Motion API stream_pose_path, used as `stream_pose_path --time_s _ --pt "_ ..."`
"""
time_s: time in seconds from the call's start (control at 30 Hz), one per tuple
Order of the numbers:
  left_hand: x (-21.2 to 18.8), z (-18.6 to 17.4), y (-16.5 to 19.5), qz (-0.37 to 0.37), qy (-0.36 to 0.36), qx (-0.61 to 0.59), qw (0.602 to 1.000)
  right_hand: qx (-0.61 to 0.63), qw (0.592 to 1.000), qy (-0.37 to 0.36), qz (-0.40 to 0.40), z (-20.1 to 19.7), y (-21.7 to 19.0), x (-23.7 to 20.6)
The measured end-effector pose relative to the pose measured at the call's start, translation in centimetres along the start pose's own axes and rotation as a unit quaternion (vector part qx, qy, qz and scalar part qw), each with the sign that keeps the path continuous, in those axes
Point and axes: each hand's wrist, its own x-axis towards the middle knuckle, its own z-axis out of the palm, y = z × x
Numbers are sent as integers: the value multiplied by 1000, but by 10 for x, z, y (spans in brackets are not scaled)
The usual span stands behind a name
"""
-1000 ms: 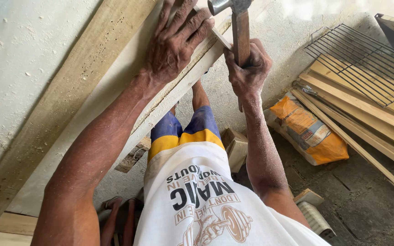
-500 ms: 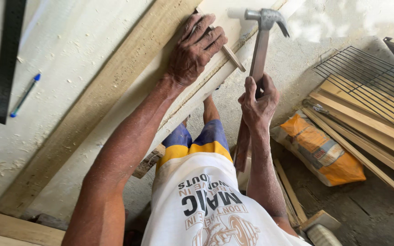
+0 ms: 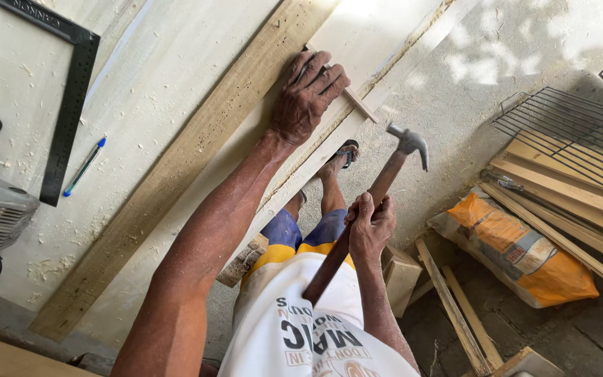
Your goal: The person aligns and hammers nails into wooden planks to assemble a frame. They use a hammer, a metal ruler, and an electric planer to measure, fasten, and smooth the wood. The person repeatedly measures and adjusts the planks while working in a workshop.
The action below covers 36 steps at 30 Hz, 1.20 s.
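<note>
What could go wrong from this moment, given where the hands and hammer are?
The left hand presses the thin wooden strip against the board edge, close to where the claw hammer in the right hand points; a stray swing might hit fingers. The right hand grips mid-handle, possibly reducing control.

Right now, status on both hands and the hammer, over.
Left hand pressed on the plank edge, pinning a thin wooden strip. Right hand gripping the hammer, head raised clear of the strip. Nothing between them.
</note>
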Motion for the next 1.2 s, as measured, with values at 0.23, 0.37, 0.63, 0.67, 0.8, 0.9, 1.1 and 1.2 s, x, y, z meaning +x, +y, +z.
stream_pose_path --time_s 0.23,0.37,0.63,0.67,0.8,0.9,1.1,1.2 --pt "8 -31 16 46 -30 16 998 -59 998 24 27 -6 1 7" --pt "13 -36 27 59 -13 70 996 -76 995 67 -24 -5 -12 1" --pt "-2 -41 20 70 43 70 994 -39 994 28 -96 -32 -60 -9" --pt "-5 -47 17 71 71 65 993 -18 994 4 -110 -39 -65 -9" --pt "-9 -73 -9 -137 156 101 973 6 993 -95 -68 -47 -73 1" --pt "-7 -79 -29 -296 141 148 933 -34 987 -93 -122 -35 -68 15" --pt "-4 -78 -41 -364 104 189 906 -135 976 -81 -152 -15 -71 44" --pt "2 -75 -42 -370 98 194 903 -162 966 -117 -163 -14 -83 66"
